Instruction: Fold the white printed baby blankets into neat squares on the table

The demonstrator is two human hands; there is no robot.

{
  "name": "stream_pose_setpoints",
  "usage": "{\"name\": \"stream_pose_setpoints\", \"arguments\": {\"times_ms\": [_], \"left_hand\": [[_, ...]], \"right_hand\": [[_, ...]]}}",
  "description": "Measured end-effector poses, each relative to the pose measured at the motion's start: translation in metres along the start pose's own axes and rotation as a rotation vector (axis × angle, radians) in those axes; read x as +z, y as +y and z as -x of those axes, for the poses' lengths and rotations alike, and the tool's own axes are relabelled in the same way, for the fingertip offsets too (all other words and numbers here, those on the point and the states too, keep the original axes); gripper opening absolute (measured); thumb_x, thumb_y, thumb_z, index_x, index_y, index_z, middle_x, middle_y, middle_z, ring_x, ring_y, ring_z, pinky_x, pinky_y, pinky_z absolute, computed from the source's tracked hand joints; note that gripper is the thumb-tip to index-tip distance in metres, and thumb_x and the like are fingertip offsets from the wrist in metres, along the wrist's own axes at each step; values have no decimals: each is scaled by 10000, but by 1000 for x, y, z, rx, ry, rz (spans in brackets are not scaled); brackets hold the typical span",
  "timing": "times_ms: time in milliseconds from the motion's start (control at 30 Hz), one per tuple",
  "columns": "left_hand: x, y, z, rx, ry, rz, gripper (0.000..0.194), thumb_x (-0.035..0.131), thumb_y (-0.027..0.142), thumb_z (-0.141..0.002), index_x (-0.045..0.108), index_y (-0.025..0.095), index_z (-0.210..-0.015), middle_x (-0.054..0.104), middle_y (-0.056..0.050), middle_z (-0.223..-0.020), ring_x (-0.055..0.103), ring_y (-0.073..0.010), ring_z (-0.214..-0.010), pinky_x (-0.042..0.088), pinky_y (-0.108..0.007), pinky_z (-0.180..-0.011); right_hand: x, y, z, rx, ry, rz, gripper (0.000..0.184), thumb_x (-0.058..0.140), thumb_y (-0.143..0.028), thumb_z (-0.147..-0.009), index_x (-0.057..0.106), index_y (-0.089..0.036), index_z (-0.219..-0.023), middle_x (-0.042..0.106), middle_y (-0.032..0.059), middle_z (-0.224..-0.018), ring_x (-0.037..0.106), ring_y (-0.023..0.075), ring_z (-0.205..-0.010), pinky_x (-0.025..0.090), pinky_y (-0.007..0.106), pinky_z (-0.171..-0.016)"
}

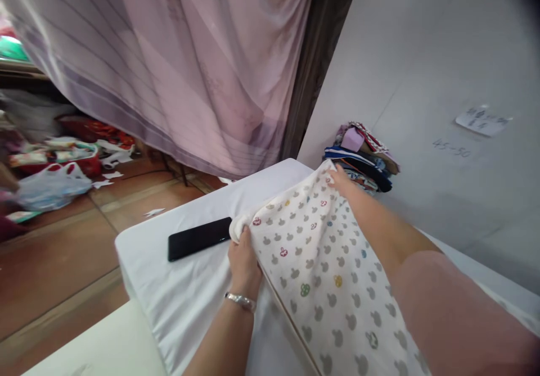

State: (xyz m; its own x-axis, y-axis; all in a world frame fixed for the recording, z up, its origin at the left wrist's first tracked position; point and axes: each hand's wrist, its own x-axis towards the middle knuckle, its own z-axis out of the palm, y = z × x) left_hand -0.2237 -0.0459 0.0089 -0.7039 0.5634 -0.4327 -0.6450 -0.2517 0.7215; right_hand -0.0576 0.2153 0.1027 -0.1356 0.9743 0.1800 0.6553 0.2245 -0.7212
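Note:
A long white cloth (320, 252) printed with small grey, red, green and yellow motifs stretches toward me over a white-covered table (185, 291). My left hand (244, 263), with a metal band at the wrist, is closed on its far left corner, where the edge bunches up. At the far right corner, my right hand (341, 182) pinches the fabric, its fingers partly hidden. A black phone (198, 239) lies flat on the table just left of my left hand. The near end of the cloth runs out of view.
Folded clothes (363, 157) are stacked against the white wall (422, 72), beyond my right hand. A pink curtain (211, 72) hangs behind the table. On the tiled floor (105, 207) to the left are a plastic bag (54, 188), a red basket (90, 162) and paper scraps.

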Motion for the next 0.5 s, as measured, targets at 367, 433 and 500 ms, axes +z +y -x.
{"name": "stream_pose_setpoints", "arguments": {"times_ms": [367, 433, 500], "left_hand": [[-4, 3, -5, -130, -35, 92, 182, 631, 193, -751, 624, 135, -923, 668, -54, -754, 654, -182, -680, 547, -304, -644], [-5, 7, -4, -173, -95, 127, 166, 620, 165, -732, 631, 109, -888, 660, -56, -712, 651, -181, -646, 544, -287, -620], [-4, 10, -3, -222, -162, 180, 165, 601, 154, -724, 636, 93, -873, 659, -64, -698, 652, -184, -637, 542, -280, -613]], "right_hand": [[102, -16, 201, -229, -470, -429, 254, 536, -327, -783, 676, -233, -973, 669, 21, -940, 595, 162, -814, 492, 291, -709], [109, -28, 214, -232, -446, -416, 350, 589, -380, -766, 637, -238, -1082, 634, 32, -1018, 583, 157, -815, 488, 296, -737], [118, -36, 219, -224, -426, -371, 496, 651, -393, -716, 581, -230, -1179, 606, 41, -1051, 575, 148, -775, 482, 305, -762]]}}
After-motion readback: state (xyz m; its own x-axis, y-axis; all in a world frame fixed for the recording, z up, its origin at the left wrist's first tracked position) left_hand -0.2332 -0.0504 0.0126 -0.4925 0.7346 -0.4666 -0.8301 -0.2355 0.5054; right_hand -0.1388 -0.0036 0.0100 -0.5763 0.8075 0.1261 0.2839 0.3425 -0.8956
